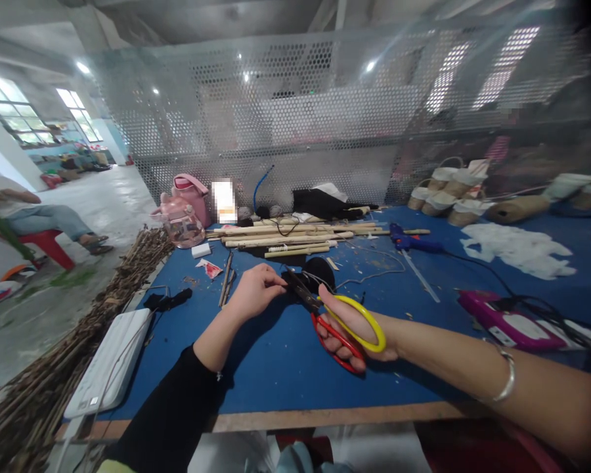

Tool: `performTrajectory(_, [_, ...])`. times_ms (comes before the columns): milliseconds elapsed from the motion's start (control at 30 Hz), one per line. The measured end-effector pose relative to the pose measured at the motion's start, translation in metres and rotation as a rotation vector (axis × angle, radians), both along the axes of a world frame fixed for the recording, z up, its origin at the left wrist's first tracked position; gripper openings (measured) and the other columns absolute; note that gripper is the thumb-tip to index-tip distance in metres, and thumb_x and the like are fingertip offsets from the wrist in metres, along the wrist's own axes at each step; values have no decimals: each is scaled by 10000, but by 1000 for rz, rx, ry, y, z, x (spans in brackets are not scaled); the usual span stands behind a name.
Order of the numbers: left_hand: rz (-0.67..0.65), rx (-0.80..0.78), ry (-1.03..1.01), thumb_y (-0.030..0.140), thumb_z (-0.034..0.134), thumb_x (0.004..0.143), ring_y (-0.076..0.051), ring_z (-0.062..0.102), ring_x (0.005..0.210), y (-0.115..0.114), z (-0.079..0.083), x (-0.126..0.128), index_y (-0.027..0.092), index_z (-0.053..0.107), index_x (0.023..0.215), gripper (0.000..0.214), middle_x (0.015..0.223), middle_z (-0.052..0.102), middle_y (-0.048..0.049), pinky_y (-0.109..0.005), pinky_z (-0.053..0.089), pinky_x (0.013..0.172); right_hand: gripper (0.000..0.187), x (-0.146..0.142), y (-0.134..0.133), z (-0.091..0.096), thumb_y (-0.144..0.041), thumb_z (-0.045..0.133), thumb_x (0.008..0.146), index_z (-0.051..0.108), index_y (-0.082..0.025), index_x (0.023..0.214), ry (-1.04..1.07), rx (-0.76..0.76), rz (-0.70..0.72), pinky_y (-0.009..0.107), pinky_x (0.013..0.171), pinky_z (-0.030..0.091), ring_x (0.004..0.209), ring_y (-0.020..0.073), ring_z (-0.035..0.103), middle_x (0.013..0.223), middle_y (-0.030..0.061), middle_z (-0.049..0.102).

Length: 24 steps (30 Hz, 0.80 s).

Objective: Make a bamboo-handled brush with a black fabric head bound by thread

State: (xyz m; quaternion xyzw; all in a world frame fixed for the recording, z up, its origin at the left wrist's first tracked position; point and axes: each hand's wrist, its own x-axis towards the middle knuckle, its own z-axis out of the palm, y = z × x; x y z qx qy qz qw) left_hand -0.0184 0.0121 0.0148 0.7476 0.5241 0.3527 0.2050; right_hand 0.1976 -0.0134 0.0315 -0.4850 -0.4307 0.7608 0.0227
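My right hand grips yellow-and-red-handled steel scissors; beside their blades, my left hand pinches a black fabric piece

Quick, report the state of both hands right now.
Left hand: fingers pinched shut on the black piece.
Right hand: closed on the scissors, blades at that piece.

Bamboo sticks piled on blue table. Left of sticks: pink jug, small white block. Right of sticks: blue glue gun, farther right white fluff. Behind sticks: perforated metal screen; behind-right: woven baskets. Far left of sticks: twig bundle.
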Motion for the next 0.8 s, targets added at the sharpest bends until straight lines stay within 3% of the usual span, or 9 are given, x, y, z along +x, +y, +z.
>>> performTrajectory(267, [-80,-25,47,173,688,696,-113,561,710,-1,3,-1,188,732,747,69,771,592,-9,-240,433,712,725,3,-8,-5,-908,182,586,359,-205,573,-60,-20,-54,175,239,126,310,42,156,417,-57,249])
performTrajectory(433, [-189,-71,49,187,687,700,-111,561,715,-3,6,-1,176,730,728,52,745,590,-9,-225,435,703,767,-4,-5,-2,-906,101,581,391,-196,585,13,-62,-14,192,265,198,326,60,256,443,-30,317])
performTrajectory(800, [-235,-60,162,183,671,700,-111,554,720,-1,4,-4,180,726,715,57,730,594,-8,-210,429,690,698,-12,-6,-5,-887,206,623,342,-203,603,-12,-34,-83,143,228,172,318,38,169,431,-66,262])
